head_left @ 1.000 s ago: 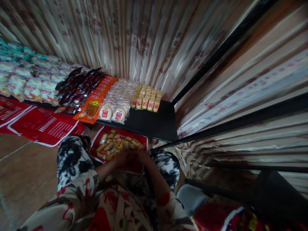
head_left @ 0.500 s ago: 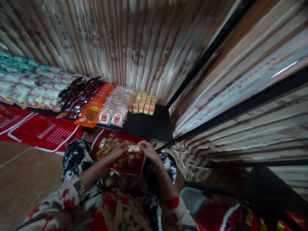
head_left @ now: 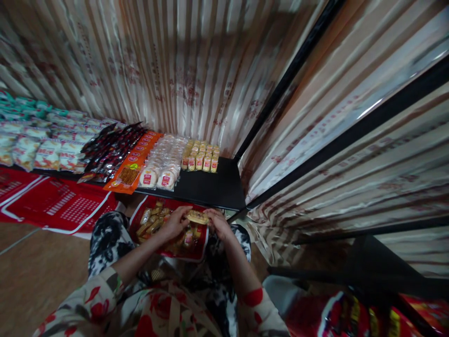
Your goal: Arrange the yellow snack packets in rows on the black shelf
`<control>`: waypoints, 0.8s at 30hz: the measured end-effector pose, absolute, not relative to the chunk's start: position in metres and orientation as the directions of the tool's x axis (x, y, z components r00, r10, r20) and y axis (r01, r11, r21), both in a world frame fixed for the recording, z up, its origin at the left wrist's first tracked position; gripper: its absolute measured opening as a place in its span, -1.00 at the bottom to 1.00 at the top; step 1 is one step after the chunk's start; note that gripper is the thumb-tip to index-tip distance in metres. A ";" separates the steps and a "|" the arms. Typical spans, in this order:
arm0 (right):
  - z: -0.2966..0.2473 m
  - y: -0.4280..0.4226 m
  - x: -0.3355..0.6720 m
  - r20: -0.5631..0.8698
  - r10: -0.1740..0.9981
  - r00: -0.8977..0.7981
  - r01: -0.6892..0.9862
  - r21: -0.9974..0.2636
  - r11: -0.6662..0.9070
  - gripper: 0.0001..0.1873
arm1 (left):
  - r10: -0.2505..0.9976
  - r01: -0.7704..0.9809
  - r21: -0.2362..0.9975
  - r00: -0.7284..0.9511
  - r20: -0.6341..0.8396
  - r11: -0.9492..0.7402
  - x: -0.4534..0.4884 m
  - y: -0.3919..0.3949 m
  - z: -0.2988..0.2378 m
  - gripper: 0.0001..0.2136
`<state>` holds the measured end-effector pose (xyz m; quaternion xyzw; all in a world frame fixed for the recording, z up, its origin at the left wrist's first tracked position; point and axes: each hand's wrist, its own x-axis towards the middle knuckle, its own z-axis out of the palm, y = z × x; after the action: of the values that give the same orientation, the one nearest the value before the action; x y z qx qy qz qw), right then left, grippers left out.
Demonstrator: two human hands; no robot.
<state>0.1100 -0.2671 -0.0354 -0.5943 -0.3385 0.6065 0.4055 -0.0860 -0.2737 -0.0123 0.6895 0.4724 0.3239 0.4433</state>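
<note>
Hands first: our left hand (head_left: 173, 224) and our right hand (head_left: 219, 223) meet over our lap. Between them is one snack pack (head_left: 197, 216), small and golden in a clear wrapper. Our left fingers pinch its left end and our right fingers pinch its right end, so both hands are closed on it. The pack lies flat, like a little bridge from one hand to the other. It is up in the air, just above the far side of a red basket (head_left: 196, 256).

We see one red basket on our knees. It holds more golden packs (head_left: 149, 222) in a messy heap, and they are too jumbled for us to count.

Just past the basket is one black shelf (head_left: 217, 187). On it stand yellow packs (head_left: 200, 157) in neat rows, and we count five in the front row. Beside them, to the left, are round white cakes (head_left: 163, 161), with two red labels showing in front. Next come orange packs (head_left: 135, 159) in one long line, then a bunch of dark shiny packs (head_left: 112, 145), then many white bags (head_left: 42, 150) far to the left. The right end of the shelf is bare black.

On the floor at the left lie flat red baskets (head_left: 63, 206); we can make out two. A striped shiny curtain (head_left: 175, 70) hangs behind the shelf.
</note>
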 end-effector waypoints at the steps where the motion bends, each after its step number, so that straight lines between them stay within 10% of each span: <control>1: -0.035 -0.268 0.111 -0.455 0.890 0.039 -0.093 -0.888 -0.450 -0.85 | 0.937 0.366 0.915 0.349 0.034 -0.169 -0.086 -0.274 -0.011 -0.60; 24: -0.016 -0.280 0.094 -0.594 0.805 0.015 -0.496 -0.703 -0.509 -0.66 | 0.914 -0.116 0.915 0.179 -0.364 0.387 -0.073 -0.267 -0.020 -0.68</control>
<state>0.0938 -0.2805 -0.0157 -0.5323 -0.1449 0.6865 0.4736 -0.0731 -0.2673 -0.0201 0.3928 0.5082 0.3902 0.6598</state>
